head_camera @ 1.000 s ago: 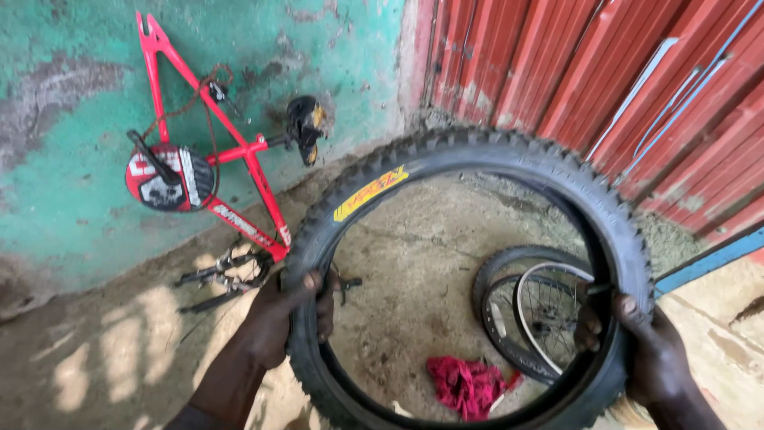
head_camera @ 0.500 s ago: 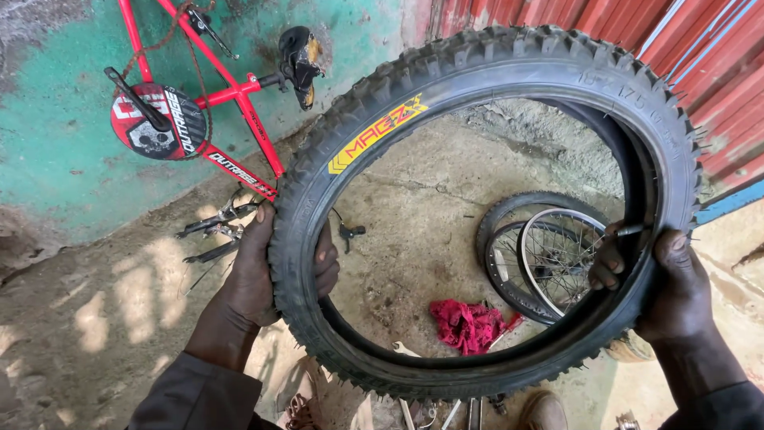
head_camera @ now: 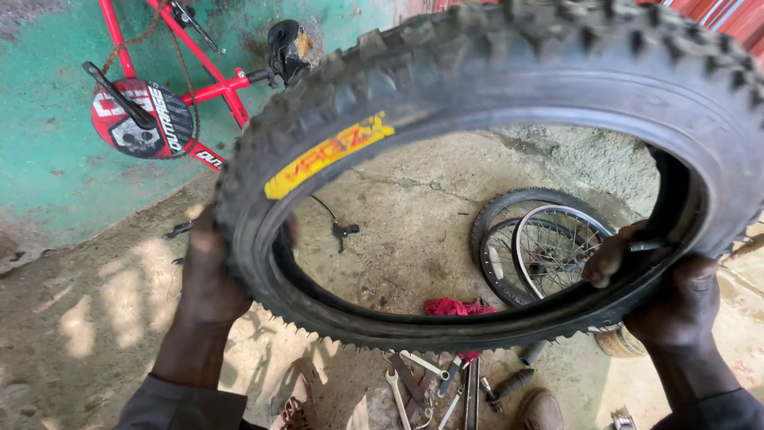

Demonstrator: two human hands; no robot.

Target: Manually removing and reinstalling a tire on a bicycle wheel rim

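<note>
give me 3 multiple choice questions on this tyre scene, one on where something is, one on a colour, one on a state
1. Where do the spanners lie?
A. on the ground below the tyre
B. on the bike frame
C. inside the wheel

2. What colour is the bike frame by the wall?
A. blue
B. red
C. white

3. How is the knobbly tyre held?
A. lying flat on the ground
B. by one hand only
C. lifted, with the left hand and right hand on opposite sides

Answers: 1 A, the tools rest on the dirt under its lower edge; 2 B, its tubes are red; 3 C, each hand grips one side.
</note>
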